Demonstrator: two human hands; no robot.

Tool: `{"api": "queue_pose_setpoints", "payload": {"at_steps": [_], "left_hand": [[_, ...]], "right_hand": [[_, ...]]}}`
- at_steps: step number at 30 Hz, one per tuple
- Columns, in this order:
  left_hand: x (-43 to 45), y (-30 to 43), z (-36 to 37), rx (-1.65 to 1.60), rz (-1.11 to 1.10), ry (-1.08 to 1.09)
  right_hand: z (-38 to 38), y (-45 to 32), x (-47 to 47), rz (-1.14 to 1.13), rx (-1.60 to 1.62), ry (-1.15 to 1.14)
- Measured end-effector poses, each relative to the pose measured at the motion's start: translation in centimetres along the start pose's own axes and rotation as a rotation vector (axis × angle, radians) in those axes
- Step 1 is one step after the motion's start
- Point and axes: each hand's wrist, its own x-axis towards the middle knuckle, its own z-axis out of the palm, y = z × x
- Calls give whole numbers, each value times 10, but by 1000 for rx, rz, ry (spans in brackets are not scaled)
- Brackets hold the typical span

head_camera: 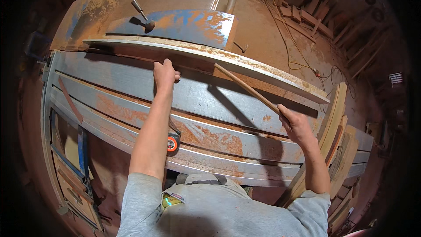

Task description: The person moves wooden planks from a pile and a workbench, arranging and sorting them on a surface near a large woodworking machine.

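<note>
My right hand [297, 123] grips the near end of a thin wooden strip [250, 87]. The strip slants away to the left, its far tip by the long metal fence [210, 52]. Close to the fence's near side, my left hand [165, 75] is over the grooved metal machine table [197, 93] with its fingers curled. Whether anything sits inside those fingers is hidden. Beside my left forearm is a black-and-orange tape measure [172, 143]. Reddish sawdust covers parts of the table and its grooves.
Beyond the fence, a handle with a round base [148, 23] stands on a blue metal plate [194, 23]. Several wooden boards [332, 121] lean at the table's right. A thin reddish strip [70, 100] lies at left. Cables [296, 65] and wood offcuts [307, 23] lie on the floor.
</note>
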Motion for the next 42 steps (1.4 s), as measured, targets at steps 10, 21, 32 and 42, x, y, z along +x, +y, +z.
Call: {"api": "queue_pose_setpoints", "payload": {"at_steps": [10, 21, 32, 42], "left_hand": [[-2, 0, 12, 103, 55, 89], [36, -14, -6, 200, 13, 130], [52, 11, -35, 181, -95, 62], [70, 1, -44, 176, -26, 122]], "right_hand": [[-6, 3, 33, -48, -142, -37], [11, -2, 51, -75, -116, -28], [19, -15, 83, -157, -108, -28], [22, -26, 94, -154, -123, -20]]}}
